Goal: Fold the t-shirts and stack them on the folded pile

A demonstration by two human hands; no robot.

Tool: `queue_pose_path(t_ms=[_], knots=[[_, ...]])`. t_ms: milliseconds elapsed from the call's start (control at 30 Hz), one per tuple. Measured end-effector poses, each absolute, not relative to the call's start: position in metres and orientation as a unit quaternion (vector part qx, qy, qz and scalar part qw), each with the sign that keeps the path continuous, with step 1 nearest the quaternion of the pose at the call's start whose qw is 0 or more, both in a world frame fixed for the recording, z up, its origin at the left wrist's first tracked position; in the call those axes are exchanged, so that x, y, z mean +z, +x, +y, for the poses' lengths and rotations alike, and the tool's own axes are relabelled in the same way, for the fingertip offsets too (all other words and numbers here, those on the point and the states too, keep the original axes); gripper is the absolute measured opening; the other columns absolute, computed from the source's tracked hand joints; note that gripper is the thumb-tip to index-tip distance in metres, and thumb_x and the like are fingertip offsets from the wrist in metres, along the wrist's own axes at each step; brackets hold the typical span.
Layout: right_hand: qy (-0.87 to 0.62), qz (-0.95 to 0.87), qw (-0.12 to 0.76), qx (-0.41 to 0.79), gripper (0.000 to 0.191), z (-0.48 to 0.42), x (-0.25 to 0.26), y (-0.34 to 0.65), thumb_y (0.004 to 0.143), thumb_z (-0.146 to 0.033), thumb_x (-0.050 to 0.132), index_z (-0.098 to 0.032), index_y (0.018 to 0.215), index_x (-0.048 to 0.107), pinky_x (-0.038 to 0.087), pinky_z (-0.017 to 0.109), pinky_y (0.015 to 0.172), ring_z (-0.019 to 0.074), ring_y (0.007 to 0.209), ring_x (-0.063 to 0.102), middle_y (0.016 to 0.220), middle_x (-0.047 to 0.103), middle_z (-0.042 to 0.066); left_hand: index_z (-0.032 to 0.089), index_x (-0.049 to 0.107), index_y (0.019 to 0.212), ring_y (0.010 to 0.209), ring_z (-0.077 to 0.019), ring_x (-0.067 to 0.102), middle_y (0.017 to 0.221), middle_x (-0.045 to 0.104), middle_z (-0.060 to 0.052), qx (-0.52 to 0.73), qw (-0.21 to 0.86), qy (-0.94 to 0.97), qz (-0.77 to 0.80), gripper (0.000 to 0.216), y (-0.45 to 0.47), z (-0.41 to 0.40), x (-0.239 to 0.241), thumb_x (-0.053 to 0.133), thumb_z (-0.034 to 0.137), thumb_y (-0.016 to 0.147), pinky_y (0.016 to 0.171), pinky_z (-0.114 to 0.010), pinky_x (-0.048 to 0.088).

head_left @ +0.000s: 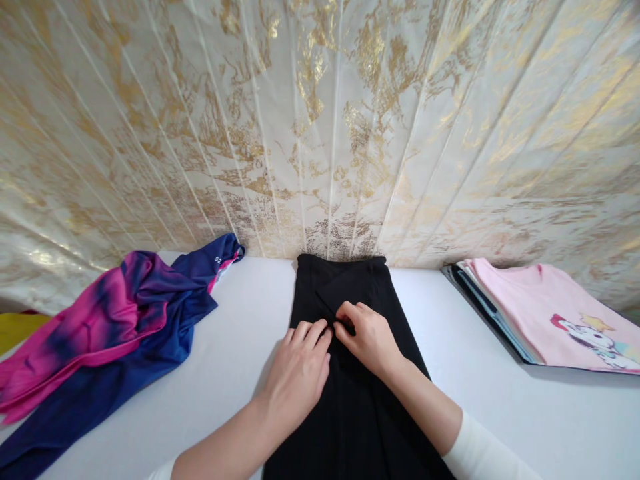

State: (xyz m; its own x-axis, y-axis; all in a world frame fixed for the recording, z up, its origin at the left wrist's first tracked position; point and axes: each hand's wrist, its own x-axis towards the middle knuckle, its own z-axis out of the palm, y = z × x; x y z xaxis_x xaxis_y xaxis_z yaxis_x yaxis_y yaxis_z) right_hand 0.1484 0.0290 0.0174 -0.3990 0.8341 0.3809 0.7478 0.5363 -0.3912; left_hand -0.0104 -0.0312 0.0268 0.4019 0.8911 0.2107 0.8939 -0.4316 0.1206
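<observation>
A black garment (350, 413) lies flat down the middle of the white table (250, 320), its top end against the wall. My left hand (297, 373) and my right hand (367, 337) rest on it side by side, their fingertips meeting at a diagonal fold of the black cloth. The fingers of both hands are curled and pinch that fold. White sleeves cover both forearms near the frame's bottom edge.
A crumpled navy and pink garment (115, 333) lies at the left, with a yellow item (17, 328) behind it. A stack of folded clothes topped by a pink printed shirt (545, 313) sits at the right. A gold-patterned white wall (320, 127) stands behind the table.
</observation>
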Motion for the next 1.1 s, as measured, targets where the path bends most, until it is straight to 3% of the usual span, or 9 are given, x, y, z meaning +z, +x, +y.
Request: queue_pose_path(t_ms=[167,367,567,833,933,1100], knots=[[-0.42,-0.849,0.294,0.125,0.005,0.027,0.02,0.151,0.082,-0.018,0.057,-0.022,0.085,0.058,0.042,0.027,0.068,0.0163,0.073,0.055,0.079,0.062,0.001,0.015,0.057,0.118,0.108,-0.0299,0.052,0.128,0.054,-0.013,-0.134,0.006,-0.83,-0.542,0.032,-0.012,-0.032,0.023,0.048,0.014,0.088,0.088,-0.047,0.046],[-0.387,-0.871,0.27,0.14,0.021,0.027,0.019,0.153,0.084,-0.007,0.05,-0.022,0.086,0.064,0.04,0.029,0.074,0.0156,0.074,0.054,0.079,0.063,0.0,0.019,0.055,0.106,0.113,-0.0268,0.052,0.129,0.052,-0.011,-0.2,-0.019,-0.812,-0.547,0.021,-0.018,-0.033,0.016,0.05,0.015,0.086,0.091,-0.044,0.047],[-0.381,-0.879,0.25,0.138,0.022,0.029,0.018,0.154,0.08,-0.005,0.053,-0.022,0.084,0.066,0.04,0.03,0.076,0.0155,0.075,0.052,0.077,0.06,0.0,0.016,0.038,0.137,0.128,-0.0281,0.042,0.144,0.042,-0.01,-0.178,0.03,-0.838,-0.515,0.05,-0.022,-0.03,0.009,0.047,0.02,0.088,0.1,-0.044,0.041],[-0.416,-0.817,0.365,0.159,0.023,0.029,0.023,0.157,0.084,-0.005,0.046,-0.02,0.093,0.059,0.042,0.031,0.076,0.0186,0.083,0.052,0.085,0.059,0.003,0.013,0.04,0.139,0.134,-0.0282,0.036,0.147,0.038,-0.01,-0.135,0.047,-0.848,-0.51,0.048,-0.024,-0.027,0.008,0.042,0.026,0.093,0.101,-0.045,0.04],[-0.429,-0.822,0.349,0.137,0.016,0.03,0.02,0.156,0.085,-0.013,0.053,-0.021,0.097,0.059,0.042,0.035,0.079,0.0206,0.085,0.051,0.087,0.058,0.003,0.012,0.039,0.139,0.136,-0.0282,0.032,0.149,0.034,-0.012,-0.132,0.057,-0.852,-0.504,0.048,-0.024,-0.027,0.006,0.042,0.028,0.094,0.102,-0.044,0.039],[-0.438,-0.848,0.276,0.117,0.02,0.028,0.018,0.153,0.08,-0.017,0.063,-0.022,0.099,0.06,0.041,0.037,0.081,0.0224,0.089,0.051,0.096,0.059,0.005,0.01,0.034,0.142,0.138,-0.0289,0.029,0.149,0.033,-0.016,-0.134,0.058,-0.856,-0.495,0.053,-0.024,-0.027,0.0,0.041,0.037,0.096,0.103,-0.045,0.037]])
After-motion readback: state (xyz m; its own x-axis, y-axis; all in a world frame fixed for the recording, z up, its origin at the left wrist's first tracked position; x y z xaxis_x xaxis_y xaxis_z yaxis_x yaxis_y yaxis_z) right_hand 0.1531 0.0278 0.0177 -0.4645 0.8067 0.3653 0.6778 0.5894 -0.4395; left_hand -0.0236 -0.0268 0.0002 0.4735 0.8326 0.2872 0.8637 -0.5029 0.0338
